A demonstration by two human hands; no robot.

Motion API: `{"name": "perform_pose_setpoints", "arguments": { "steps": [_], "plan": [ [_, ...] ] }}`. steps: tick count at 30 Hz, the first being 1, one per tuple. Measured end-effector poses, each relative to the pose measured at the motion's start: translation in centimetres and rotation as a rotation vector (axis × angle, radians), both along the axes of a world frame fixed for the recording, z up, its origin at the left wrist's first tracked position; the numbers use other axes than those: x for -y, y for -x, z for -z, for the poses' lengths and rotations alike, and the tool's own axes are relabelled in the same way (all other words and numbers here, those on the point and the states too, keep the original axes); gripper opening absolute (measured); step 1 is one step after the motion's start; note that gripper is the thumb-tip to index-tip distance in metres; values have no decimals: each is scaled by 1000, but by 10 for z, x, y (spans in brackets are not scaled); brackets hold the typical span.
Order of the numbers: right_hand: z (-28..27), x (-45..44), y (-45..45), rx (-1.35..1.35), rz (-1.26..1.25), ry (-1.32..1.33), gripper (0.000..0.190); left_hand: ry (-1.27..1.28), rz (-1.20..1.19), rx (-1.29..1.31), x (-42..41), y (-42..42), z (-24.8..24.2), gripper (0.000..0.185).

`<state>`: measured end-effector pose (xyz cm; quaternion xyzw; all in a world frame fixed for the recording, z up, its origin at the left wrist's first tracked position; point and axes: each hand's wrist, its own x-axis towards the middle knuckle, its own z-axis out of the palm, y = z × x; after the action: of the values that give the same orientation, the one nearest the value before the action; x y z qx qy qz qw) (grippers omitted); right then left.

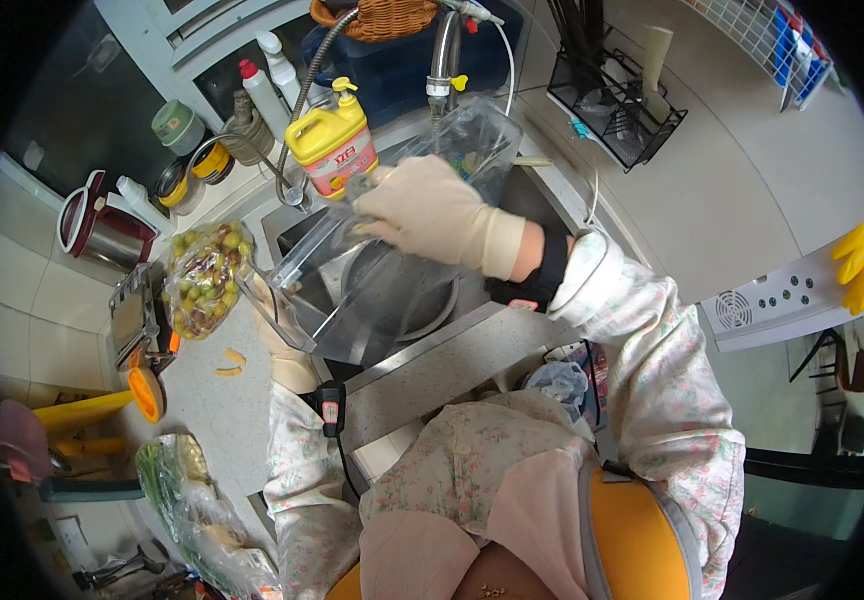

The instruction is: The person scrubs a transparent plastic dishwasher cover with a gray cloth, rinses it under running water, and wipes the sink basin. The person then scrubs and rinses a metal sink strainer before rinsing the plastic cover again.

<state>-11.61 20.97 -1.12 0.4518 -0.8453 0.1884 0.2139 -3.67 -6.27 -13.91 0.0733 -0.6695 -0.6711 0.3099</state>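
A clear plastic bin [372,315] is tilted over the sink [469,300]. My gloved left hand [282,330] grips its near-left end, the fingers partly seen through the clear wall. My gloved right hand [424,214] is closed around a greyish, crumpled item [359,187], perhaps a cloth or scrubber, above the bin. Through the clear plastic a round dark pan or basin [424,300] shows in the sink. Behind my right hand, under the metal faucet [443,67], stands another clear container part [488,142]; whether it belongs to the same bin I cannot tell.
A yellow pump jug of detergent [334,142] stands behind the sink. On the left counter lie a bag of green-brown fruit [206,277], an orange-faced cut piece [146,394] and bagged green onions [176,502]. A black wire rack [615,105] is at the upper right.
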Motion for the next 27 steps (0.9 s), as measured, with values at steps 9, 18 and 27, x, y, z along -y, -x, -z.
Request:
{"name": "perform_pose_setpoints", "arguments": {
  "steps": [9, 18, 27],
  "plan": [
    [6, -86, 88, 128, 281, -21, 25, 82, 51, -20, 2, -7, -6, 52],
    [15, -97, 108, 114, 276, 12, 20, 258, -74, 40, -4, 0, -7, 49],
    [11, -57, 59, 104, -49, 95, 23, 236, -103, 24, -13, -4, -13, 54]
  ]
}}
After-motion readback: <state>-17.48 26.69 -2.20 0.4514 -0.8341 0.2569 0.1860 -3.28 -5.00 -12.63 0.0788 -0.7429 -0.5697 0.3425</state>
